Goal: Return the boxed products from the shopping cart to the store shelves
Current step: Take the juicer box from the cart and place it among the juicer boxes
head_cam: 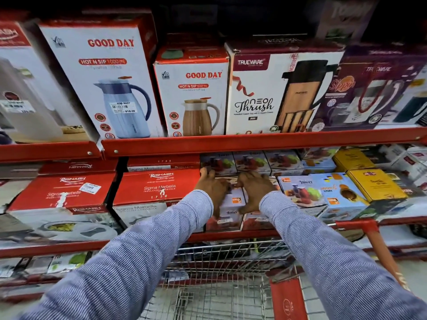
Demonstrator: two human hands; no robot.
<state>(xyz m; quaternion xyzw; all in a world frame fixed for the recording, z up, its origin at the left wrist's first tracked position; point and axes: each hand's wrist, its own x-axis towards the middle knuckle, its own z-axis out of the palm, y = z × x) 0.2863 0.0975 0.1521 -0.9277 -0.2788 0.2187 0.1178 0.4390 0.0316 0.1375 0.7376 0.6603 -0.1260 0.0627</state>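
Both my hands rest on a juicer box (233, 202) standing on the middle red shelf (231, 235), between red Rishabh casserole boxes and more juicer boxes. My left hand (211, 190) covers the box's top left, fingers spread over its far edge. My right hand (254, 188) lies on its top right, thumb down the front face. The box is white and light blue with an orange logo. It sits on top of other similar boxes. Below my arms is the wire shopping cart (219, 285), whose visible basket part holds no box.
The upper shelf (231, 142) carries Good Day flask boxes (104, 77) and a Trueware Thrush box (277, 93). Rishabh boxes (159, 190) stand left of my hands; juicer boxes (302, 192) and yellow boxes (374, 185) to the right. The cart's red handle (379, 245) runs at right.
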